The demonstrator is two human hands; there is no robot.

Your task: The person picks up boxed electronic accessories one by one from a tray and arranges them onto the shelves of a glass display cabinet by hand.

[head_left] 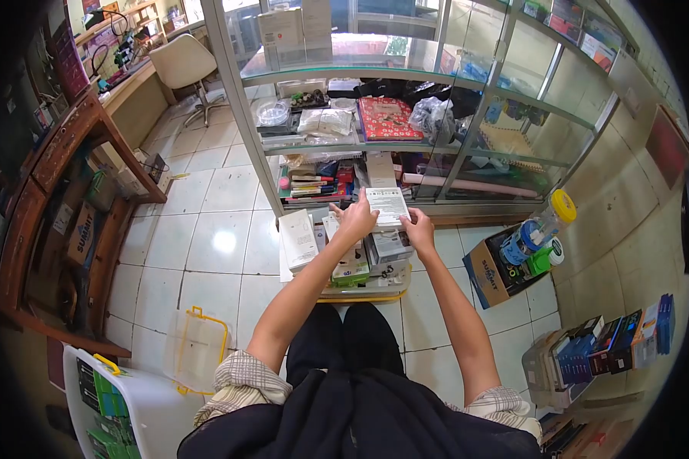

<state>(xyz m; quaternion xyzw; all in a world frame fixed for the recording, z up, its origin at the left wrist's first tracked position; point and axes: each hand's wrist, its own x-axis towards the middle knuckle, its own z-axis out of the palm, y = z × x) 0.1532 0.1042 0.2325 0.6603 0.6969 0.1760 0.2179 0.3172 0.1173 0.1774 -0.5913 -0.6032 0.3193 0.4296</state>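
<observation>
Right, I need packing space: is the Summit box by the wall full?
Looks full: containers crowd the box and rise above its rim.

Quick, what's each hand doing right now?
Left hand: closed on the left side of a small white box with dark print.
Right hand: closed on the same box, at its lower right corner.

- Open floor (214, 222) runs beside the glass cabinet's (467, 209) front left corner.
- 1 packed bin (360, 295) blocks its lower front edge.
- 1 carton (488, 271) stands near its right corner.
</observation>
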